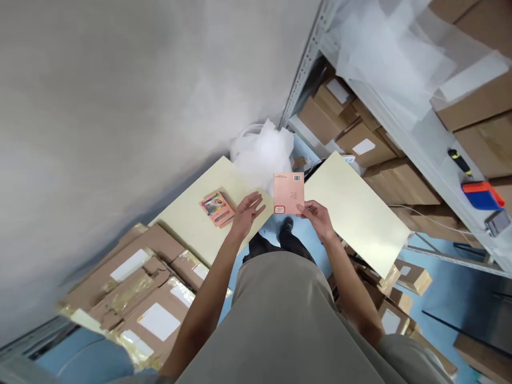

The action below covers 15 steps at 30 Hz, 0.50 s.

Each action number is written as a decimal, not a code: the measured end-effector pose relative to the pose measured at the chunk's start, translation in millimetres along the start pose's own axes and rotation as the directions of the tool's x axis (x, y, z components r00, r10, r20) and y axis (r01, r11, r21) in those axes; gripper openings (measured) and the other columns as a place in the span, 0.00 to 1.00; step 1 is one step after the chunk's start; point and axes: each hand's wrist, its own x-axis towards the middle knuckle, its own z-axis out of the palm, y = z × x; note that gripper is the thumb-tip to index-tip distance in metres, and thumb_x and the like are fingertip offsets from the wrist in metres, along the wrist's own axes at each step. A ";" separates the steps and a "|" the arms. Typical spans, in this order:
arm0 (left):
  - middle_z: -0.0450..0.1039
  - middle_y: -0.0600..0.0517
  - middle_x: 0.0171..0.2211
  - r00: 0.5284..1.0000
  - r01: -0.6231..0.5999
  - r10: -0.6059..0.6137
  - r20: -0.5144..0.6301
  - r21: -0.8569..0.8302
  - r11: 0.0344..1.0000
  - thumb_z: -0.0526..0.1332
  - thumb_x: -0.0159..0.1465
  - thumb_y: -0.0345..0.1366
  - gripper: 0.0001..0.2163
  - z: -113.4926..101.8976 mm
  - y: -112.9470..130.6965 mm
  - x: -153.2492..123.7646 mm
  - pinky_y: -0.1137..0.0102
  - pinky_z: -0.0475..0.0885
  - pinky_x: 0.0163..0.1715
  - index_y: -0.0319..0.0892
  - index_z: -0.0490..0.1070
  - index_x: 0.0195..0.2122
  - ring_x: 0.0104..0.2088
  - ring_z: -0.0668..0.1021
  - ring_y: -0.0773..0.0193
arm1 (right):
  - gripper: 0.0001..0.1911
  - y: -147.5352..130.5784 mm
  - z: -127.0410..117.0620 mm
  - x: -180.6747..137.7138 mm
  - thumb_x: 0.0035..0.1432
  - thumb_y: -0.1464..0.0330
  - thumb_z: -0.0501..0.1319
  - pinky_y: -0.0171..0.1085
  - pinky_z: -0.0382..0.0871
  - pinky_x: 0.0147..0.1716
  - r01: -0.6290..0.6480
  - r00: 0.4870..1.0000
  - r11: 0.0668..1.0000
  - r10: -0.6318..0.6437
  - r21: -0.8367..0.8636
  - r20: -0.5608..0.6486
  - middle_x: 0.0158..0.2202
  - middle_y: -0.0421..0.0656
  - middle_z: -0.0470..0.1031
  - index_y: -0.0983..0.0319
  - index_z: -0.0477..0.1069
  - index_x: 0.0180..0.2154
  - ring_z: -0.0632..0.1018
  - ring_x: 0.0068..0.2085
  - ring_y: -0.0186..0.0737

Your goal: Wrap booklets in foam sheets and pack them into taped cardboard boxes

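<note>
A thin pink booklet [287, 189] is pinched at its lower right corner by my right hand [317, 216]. The side facing me carries a barcode at the top right, a few lines of small print and a red-outlined box at the bottom left. My left hand [247, 212] is held to the left of it, fingers apart, touching nothing. Just beyond that hand, a small stack of pink booklets [217, 208] with a colourful picture on the top cover lies on the left pale tabletop [180, 213].
Another pale tabletop [360, 208] stands on my right. White foam sheets [264, 152] fill a bin between the tables. Taped cartons [136, 298] crowd the lower left. A metal shelf [404, 144] on the right holds boxes, a black-yellow cutter [460, 162] and an orange-blue object [482, 195].
</note>
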 end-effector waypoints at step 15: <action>0.74 0.44 0.69 0.944 0.014 -0.089 0.318 0.232 0.973 0.69 0.59 0.31 0.26 273.7 -67.1 48.0 0.43 0.67 0.73 0.49 0.78 0.61 0.73 0.72 0.43 | 0.26 24.1 -228.5 -33.1 0.55 0.42 0.77 0.44 0.82 0.38 0.155 0.964 0.958 -0.094 0.239 -0.249 0.33 0.39 0.81 0.55 0.77 0.35 0.82 0.33 0.41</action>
